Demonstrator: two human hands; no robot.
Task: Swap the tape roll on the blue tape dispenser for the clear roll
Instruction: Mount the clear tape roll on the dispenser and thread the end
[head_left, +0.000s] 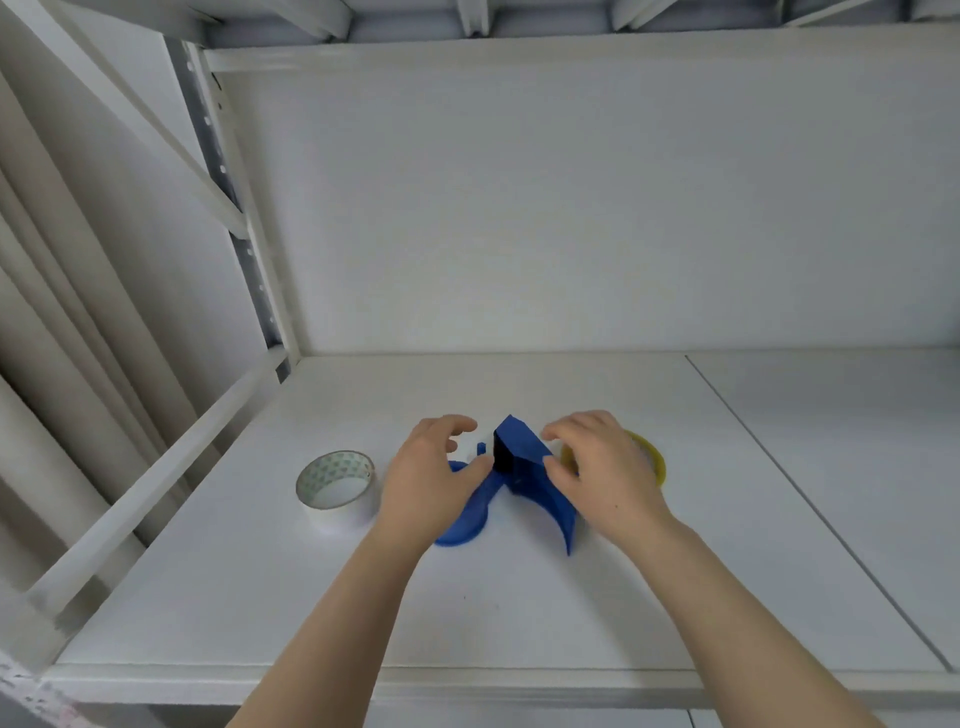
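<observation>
At the left of the frame a shelf post (254, 270) and a slanted rail (156, 483) fence that side, so room to swing out there is short. Just right of the rail, lower left of centre, the clear roll (336, 486) stands flat on the white shelf (519, 613), untouched and apart from the hands. The left hand (434, 480) is half curled, thumb and fingers spread, its thumb against the blue dispenser (524, 483) at frame centre; whether it truly grips cannot be told. The dispenser looks opened or tipped, a round blue part low on the left and a curved blade-like arm to the right. The right hand (605, 470) is likewise loosely curled, fingertips on the dispenser's right side, covering most of a yellow roll (655, 457).

The risk, as I judge it: the dispenser slipping or snapping shut on fingers, or the yellow roll rolling away rightward, where the shelf lies open across a seam (810, 499). The front edge (467, 680) is near the forearms.
</observation>
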